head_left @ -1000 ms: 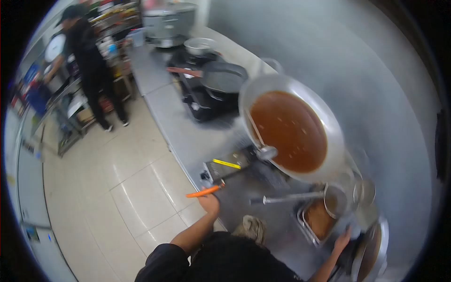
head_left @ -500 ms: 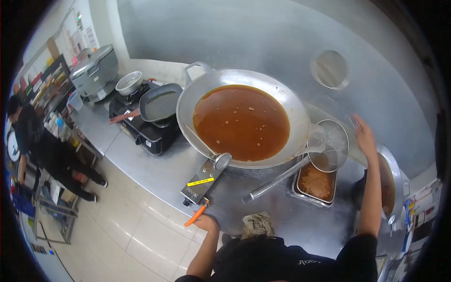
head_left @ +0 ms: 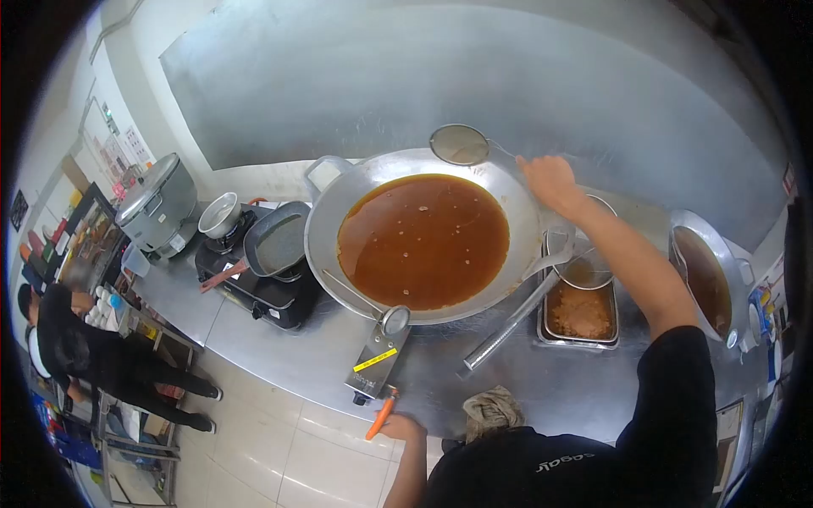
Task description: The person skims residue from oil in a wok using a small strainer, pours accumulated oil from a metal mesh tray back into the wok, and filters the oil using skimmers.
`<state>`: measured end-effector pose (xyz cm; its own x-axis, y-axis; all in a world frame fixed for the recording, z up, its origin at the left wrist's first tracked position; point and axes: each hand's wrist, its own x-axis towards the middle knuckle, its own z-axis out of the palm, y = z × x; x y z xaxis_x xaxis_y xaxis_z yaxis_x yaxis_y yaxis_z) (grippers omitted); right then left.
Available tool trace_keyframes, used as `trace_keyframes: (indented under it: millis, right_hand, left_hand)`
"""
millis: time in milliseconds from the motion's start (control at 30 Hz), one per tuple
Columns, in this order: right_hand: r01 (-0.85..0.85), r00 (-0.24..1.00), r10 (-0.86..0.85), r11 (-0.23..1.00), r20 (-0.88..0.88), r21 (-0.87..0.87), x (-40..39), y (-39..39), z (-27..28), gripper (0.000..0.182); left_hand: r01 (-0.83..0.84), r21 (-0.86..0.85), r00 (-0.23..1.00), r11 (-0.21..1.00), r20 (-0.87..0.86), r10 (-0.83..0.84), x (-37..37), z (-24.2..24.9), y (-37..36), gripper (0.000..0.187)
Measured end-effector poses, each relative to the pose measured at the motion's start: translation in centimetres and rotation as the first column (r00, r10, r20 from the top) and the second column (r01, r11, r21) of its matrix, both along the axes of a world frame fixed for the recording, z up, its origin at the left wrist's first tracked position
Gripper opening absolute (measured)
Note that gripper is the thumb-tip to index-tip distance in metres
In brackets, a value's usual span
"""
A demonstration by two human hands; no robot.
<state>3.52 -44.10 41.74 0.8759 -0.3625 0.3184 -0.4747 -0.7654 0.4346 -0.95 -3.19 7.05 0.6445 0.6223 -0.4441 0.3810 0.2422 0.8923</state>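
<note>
One round, fine-mesh skimmer (head_left: pixel 458 144), poised over the far rim of the wide steel wok (head_left: pixel 339 182) of glossy brown liquid, gripped by its thin wire handle in the right hand (head_left: pixel 550 179). Hold level, wrist steady, clear of the rim, so as to keep drips over the wok. Left hand (head_left: pixel 398 426) closed on an orange handle (head_left: pixel 381 415) at the near edge of the brushed-metal desk (head_left: pixel 279 356); rectangular tray (head_left: pixel 581 339) of brown crumbs off to the right.
</note>
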Motion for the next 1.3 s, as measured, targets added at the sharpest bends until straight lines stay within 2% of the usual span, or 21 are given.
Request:
trace_keyframes:
  millis: [67, 133, 233, 267, 333, 433, 467, 533, 600, 633, 733, 833, 933, 1000, 1100, 1133, 1200, 1300]
  right_hand:
    - [-0.018, 0.999, 0.018, 1.0, -0.035, 0.01, 0.0, -0.6, -1.1, 0.022]
    - [-0.064, 0.992, 0.068, 0.997, -0.109, 0.04, -0.1, -0.4, -1.6, 0.02]
    - [-0.104, 0.985, 0.112, 0.992, -0.13, 0.068, -0.3, 1.5, -0.8, 0.019]
    - [-0.066, 0.983, 0.078, 0.995, -0.165, 0.076, -0.3, 2.1, -0.7, 0.019]
    - [0.009, 0.969, 0.009, 0.997, -0.247, 0.074, -0.2, 3.0, -0.3, 0.021]
    - [0.092, 0.918, -0.018, 0.981, -0.395, 0.169, -0.8, 4.5, 0.3, 0.024]
    - [0.075, 0.896, 0.035, 0.971, -0.443, 0.227, -0.4, 4.1, -0.7, 0.025]
    - [0.043, 0.845, 0.143, 0.942, -0.515, 0.332, 0.9, 3.4, -2.0, 0.028]
    - [0.061, 0.701, 0.196, 0.941, -0.686, 0.332, 2.6, 5.6, -1.0, 0.031]
    - [0.069, 0.612, 0.22, 0.942, -0.759, 0.329, 3.3, 6.8, -0.6, 0.033]
    - [-0.035, 0.649, 0.375, 0.884, -0.663, 0.466, 5.1, 8.3, -1.1, 0.038]
    - [0.205, 0.609, 0.309, 0.829, -0.731, 0.521, 6.3, 13.0, 1.4, 0.042]
    - [0.12, 0.625, 0.471, 0.73, -0.622, 0.673, 7.8, 13.6, -0.4, 0.042]
    - [0.145, 0.663, 0.48, 0.671, -0.575, 0.727, 7.5, 14.8, 0.2, 0.042]
    - [0.162, 0.72, 0.503, 0.549, -0.479, 0.82, 7.5, 15.4, 1.0, 0.039]
    - [0.167, 0.738, 0.508, 0.499, -0.443, 0.85, 7.4, 15.4, 1.1, 0.038]
    - [0.1, 0.745, 0.534, 0.504, -0.401, 0.858, 6.7, 16.0, 2.1, 0.038]
    - [0.025, 0.763, 0.555, 0.488, -0.332, 0.872, 4.3, 17.3, 3.8, 0.037]
  left_hand:
    - [-0.004, -0.018, 1.0, 1.0, -0.001, 0.004, 0.0, 0.2, 0.2, 0.036]
    - [0.009, -0.035, 1.0, 0.999, 0.009, -0.009, 0.3, -2.4, 0.5, 0.038]
    - [-0.023, 0.16, 1.0, 0.987, 0.008, 0.022, 1.1, -5.7, 0.8, 0.042]
    - [0.007, 0.151, 0.999, 0.988, -0.042, -0.001, 0.7, -6.6, 1.3, 0.041]
    - [0.066, 0.115, 0.987, 0.991, -0.151, -0.048, 0.5, -0.8, 0.5, 0.039]
    - [0.036, 0.07, 0.999, 0.997, -0.004, -0.036, 0.6, -4.3, 0.9, 0.036]
    - [0.044, 0.05, 0.997, 0.998, -0.073, -0.04, 0.7, -4.7, 1.1, 0.036]
    - [0.035, -0.016, 0.999, 0.999, 0.009, -0.034, 0.8, -5.9, 1.2, 0.036]
    - [0.026, -0.091, 0.995, 0.995, 0.102, -0.016, 0.6, -7.7, 1.3, 0.038]
    - [0.019, -0.087, 0.995, 0.996, 0.096, -0.011, 0.3, -7.8, 1.4, 0.039]
    - [0.009, -0.078, 0.994, 0.997, 0.113, 0.0, 0.5, -7.5, 1.2, 0.043]
    - [0.011, -0.05, 0.992, 0.999, 0.129, -0.005, 0.5, -6.3, 0.8, 0.045]
    - [-0.004, 0.014, 0.996, 1.0, 0.087, 0.002, 0.3, -6.3, 1.1, 0.046]
    - [-0.025, 0.021, 0.994, 0.999, 0.11, 0.023, 0.6, -8.1, 0.8, 0.046]
    - [-0.039, -0.036, 0.992, 0.999, 0.115, 0.043, 0.6, -6.1, 0.6, 0.047]
    - [-0.039, -0.006, 0.993, 0.999, 0.11, 0.04, 0.6, -6.8, 0.7, 0.047]
    - [-0.034, 0.057, 0.995, 0.998, 0.099, 0.029, 0.6, -8.8, 0.8, 0.049]
    - [-0.048, 0.071, 0.994, 0.996, 0.1, 0.04, 0.7, -9.2, 0.8, 0.051]
